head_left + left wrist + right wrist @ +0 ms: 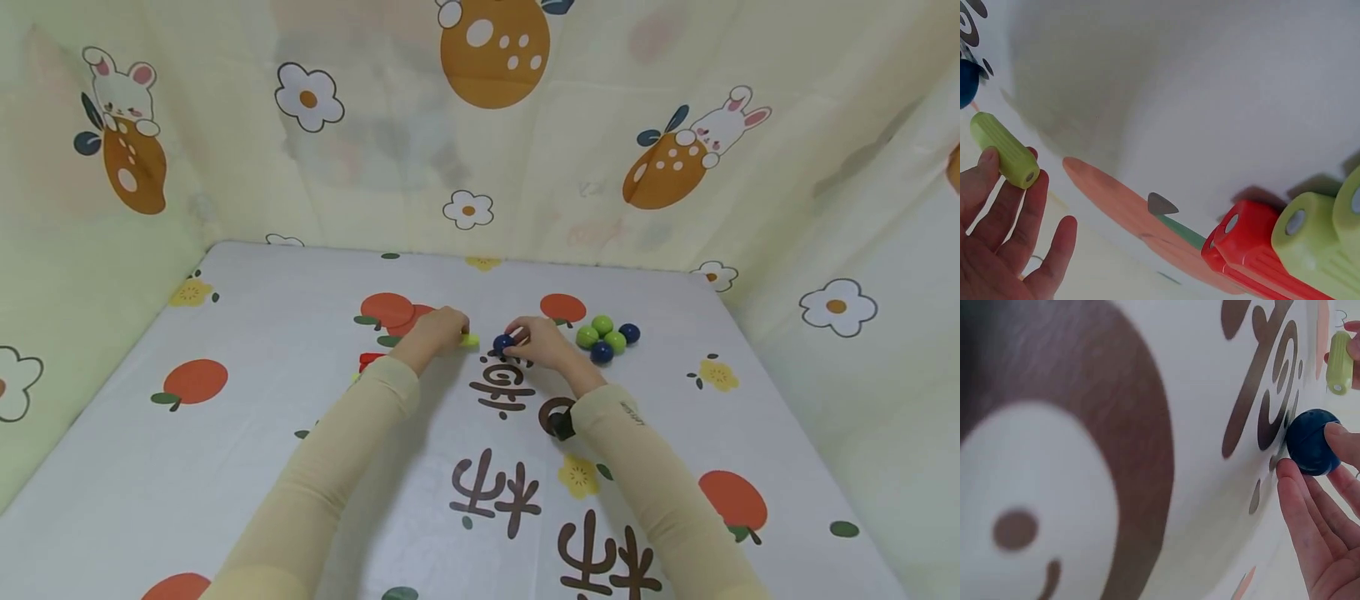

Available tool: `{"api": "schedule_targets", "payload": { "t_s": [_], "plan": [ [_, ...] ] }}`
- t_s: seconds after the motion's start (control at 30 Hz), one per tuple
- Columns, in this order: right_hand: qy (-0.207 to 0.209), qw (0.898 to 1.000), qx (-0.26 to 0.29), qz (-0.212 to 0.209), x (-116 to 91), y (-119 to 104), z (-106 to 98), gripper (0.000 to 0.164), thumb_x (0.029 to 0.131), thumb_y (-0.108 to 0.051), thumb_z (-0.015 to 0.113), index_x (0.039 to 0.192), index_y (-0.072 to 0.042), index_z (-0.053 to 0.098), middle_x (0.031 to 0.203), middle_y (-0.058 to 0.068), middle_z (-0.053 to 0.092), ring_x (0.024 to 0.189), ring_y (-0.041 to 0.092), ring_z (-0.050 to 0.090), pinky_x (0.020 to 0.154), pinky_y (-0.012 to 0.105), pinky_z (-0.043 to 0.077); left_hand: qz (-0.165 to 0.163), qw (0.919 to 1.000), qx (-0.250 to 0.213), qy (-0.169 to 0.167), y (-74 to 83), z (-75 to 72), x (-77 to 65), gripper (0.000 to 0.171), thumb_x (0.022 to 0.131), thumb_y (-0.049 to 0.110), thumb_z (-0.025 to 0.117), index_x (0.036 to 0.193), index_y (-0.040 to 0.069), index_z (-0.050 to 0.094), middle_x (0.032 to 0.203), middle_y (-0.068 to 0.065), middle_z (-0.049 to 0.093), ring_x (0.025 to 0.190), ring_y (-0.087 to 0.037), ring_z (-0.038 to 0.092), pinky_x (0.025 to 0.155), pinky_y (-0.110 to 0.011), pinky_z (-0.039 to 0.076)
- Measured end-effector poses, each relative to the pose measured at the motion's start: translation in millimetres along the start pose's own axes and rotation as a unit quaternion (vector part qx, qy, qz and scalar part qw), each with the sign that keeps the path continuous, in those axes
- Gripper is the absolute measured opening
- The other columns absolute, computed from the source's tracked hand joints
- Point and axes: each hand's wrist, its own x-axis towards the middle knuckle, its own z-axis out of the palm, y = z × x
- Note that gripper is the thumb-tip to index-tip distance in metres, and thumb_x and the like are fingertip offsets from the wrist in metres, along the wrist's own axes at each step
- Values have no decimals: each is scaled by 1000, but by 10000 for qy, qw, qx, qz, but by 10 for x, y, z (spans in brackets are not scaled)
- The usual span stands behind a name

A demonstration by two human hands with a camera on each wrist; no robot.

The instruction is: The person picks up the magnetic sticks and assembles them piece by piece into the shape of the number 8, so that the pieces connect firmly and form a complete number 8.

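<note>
In the head view my left hand (441, 331) pinches a light green ribbed rod (1007, 150) between thumb and fingers; a small silvery disc shows in its end. My right hand (546, 343) grips a dark blue ball (1313, 442), thumb on one side and fingertips on the other, close over the tablecloth. A short gap separates rod and ball, with the rod's free end towards the ball. Beside my left forearm lie red rods (1250, 247) and light green rods (1307, 234), partly hidden by the sleeve in the head view.
Right of my right hand, several green balls (602, 325) and two dark blue balls (630, 333) sit clustered on the printed tablecloth (247, 483). A patterned curtain (375, 183) hangs along the back and sides of the table.
</note>
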Motion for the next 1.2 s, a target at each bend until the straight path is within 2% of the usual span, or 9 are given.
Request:
{"api": "schedule_targets", "payload": {
  "t_s": [0.23, 0.5, 0.83, 1.2],
  "plan": [
    [-5, 9998, 127, 130, 74, -65, 61, 32, 84, -16, 67, 112, -5, 57, 104, 15, 63, 77, 22, 59, 54, 28, 48, 117, 9998, 94, 117, 29, 21, -15, 24, 92, 8, 50, 111, 9, 65, 108, -6, 62, 92, -19, 55, 83, -33, 46],
    [-2, 9997, 119, 204, 106, -110, 76, 33, 84, -18, 67, 112, -6, 58, 106, 16, 63, 85, 23, 59, 59, 28, 49, -3, 10000, 57, 68, 61, 30, 5, 23, 92, 10, 51, 111, 9, 65, 105, -5, 62, 88, -18, 53, 82, -32, 45],
    [45, 9996, 145, 248, 123, -112, 78, 33, 83, -19, 67, 112, -6, 58, 106, 15, 63, 88, 24, 59, 64, 30, 50, 83, 9996, 66, 258, 41, 40, 20, 22, 93, 10, 49, 110, 8, 64, 105, -7, 62, 89, -18, 54, 82, -32, 46],
    [54, 9991, 185, 390, 114, -108, 97, 33, 83, -18, 67, 112, -6, 57, 107, 14, 63, 86, 23, 59, 57, 28, 49, 189, 9996, 43, 210, 58, 12, -2, 24, 93, 8, 50, 112, 8, 64, 108, -7, 61, 94, -19, 54, 84, -33, 45]
  ]
}}
